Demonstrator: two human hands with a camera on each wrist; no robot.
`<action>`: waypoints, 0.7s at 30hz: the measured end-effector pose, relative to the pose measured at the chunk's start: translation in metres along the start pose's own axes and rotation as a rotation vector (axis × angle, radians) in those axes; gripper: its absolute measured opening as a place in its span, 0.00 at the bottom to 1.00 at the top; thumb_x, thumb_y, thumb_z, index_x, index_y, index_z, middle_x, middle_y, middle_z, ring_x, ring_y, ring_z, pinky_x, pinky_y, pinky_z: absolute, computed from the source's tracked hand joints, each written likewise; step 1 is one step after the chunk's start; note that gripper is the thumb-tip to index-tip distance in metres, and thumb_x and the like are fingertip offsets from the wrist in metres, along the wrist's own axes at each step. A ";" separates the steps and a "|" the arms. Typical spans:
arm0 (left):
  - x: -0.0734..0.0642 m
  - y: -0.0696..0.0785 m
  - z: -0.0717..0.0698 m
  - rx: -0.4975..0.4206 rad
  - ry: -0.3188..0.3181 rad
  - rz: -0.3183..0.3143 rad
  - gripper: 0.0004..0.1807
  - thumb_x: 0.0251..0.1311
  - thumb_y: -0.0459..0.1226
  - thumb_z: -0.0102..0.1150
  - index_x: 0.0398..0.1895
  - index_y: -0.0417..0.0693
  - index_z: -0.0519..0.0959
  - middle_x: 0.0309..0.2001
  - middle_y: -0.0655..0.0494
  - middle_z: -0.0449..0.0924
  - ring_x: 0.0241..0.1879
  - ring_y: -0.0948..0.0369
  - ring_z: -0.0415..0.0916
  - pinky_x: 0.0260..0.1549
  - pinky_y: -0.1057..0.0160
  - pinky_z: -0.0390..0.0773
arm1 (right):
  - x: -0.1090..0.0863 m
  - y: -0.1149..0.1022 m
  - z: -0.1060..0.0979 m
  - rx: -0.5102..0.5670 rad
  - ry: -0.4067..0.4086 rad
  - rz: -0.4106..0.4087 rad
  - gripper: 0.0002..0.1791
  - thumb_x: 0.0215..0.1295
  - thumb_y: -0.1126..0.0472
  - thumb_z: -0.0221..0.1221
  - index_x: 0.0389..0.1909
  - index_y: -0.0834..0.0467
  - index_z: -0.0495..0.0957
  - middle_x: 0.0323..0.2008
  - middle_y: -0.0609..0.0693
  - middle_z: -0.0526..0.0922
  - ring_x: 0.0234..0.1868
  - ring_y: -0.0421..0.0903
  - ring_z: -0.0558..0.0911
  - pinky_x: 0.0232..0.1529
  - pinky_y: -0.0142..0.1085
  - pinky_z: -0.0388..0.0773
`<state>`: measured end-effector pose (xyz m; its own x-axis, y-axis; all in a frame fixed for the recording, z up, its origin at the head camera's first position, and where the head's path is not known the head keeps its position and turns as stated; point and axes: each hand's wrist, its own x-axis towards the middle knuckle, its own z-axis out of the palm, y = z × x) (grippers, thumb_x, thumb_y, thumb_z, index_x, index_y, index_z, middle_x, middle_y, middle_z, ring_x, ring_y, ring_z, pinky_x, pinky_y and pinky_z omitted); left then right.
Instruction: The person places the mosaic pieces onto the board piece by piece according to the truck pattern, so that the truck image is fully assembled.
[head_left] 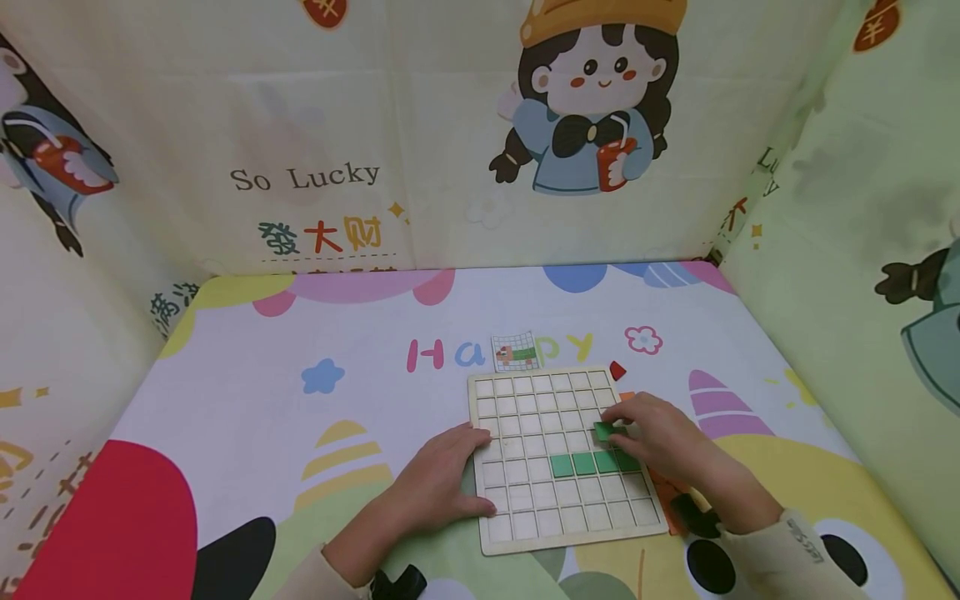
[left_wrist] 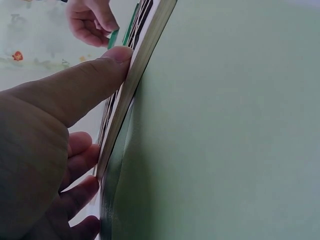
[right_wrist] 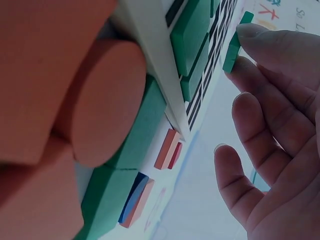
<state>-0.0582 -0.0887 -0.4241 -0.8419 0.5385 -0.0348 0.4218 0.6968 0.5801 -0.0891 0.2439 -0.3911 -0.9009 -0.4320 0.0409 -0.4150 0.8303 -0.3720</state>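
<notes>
A pale gridded board (head_left: 570, 539) lies before me, with a row of green square tiles (head_left: 583, 463) in its cells toward the right. My right hand (head_left: 663, 433) pinches another green square tile (head_left: 602, 431) between thumb and fingertip, just above that row. In the right wrist view the pinched tile (right_wrist: 237, 42) is tilted and apart from the board, the other fingers loosely bent. My left hand (head_left: 438, 479) rests against the board's left edge, thumb and forefinger spread along it. The left wrist view shows the thumb (left_wrist: 95, 80) touching the board's side (left_wrist: 135, 70).
Beyond the board's far edge lies a small card with a gridded picture (head_left: 516, 352). A red piece (head_left: 617, 370) and orange pieces (head_left: 667, 483) lie along the right side. More loose pieces show there in the right wrist view, among them green (right_wrist: 107, 200) and blue (right_wrist: 132, 197).
</notes>
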 end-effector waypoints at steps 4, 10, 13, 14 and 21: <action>0.000 0.001 -0.001 0.001 0.005 0.011 0.43 0.48 0.49 0.78 0.65 0.41 0.71 0.64 0.51 0.72 0.69 0.49 0.63 0.66 0.46 0.65 | 0.002 0.000 0.003 -0.020 -0.025 0.006 0.14 0.56 0.61 0.73 0.44 0.56 0.86 0.37 0.44 0.81 0.38 0.43 0.76 0.42 0.43 0.80; 0.000 -0.001 -0.001 0.008 0.015 0.025 0.42 0.47 0.49 0.78 0.64 0.41 0.71 0.63 0.51 0.73 0.69 0.49 0.63 0.66 0.48 0.65 | 0.003 0.001 0.006 -0.037 -0.036 -0.017 0.13 0.56 0.60 0.73 0.42 0.55 0.86 0.37 0.43 0.81 0.37 0.42 0.75 0.42 0.42 0.80; 0.000 -0.001 -0.001 0.008 0.018 0.027 0.42 0.47 0.49 0.78 0.64 0.41 0.71 0.63 0.52 0.73 0.69 0.49 0.63 0.66 0.48 0.65 | 0.003 0.000 0.006 -0.034 -0.038 -0.030 0.12 0.57 0.59 0.73 0.42 0.54 0.85 0.36 0.42 0.80 0.36 0.40 0.73 0.40 0.40 0.79; 0.000 -0.001 -0.001 0.008 0.016 0.024 0.43 0.47 0.49 0.78 0.64 0.42 0.71 0.63 0.52 0.73 0.69 0.49 0.63 0.66 0.48 0.65 | 0.003 0.000 0.006 -0.033 -0.039 -0.034 0.12 0.57 0.59 0.73 0.42 0.53 0.85 0.36 0.42 0.80 0.36 0.40 0.73 0.39 0.40 0.79; 0.000 -0.001 -0.001 0.003 0.000 -0.003 0.43 0.48 0.51 0.77 0.65 0.43 0.71 0.64 0.52 0.72 0.70 0.50 0.62 0.67 0.49 0.63 | 0.004 0.000 0.006 -0.030 -0.046 -0.034 0.12 0.57 0.60 0.72 0.42 0.53 0.85 0.36 0.42 0.80 0.36 0.40 0.73 0.40 0.39 0.79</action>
<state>-0.0590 -0.0894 -0.4240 -0.8432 0.5364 -0.0371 0.4199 0.7000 0.5776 -0.0917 0.2403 -0.3970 -0.8798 -0.4752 0.0102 -0.4494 0.8247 -0.3434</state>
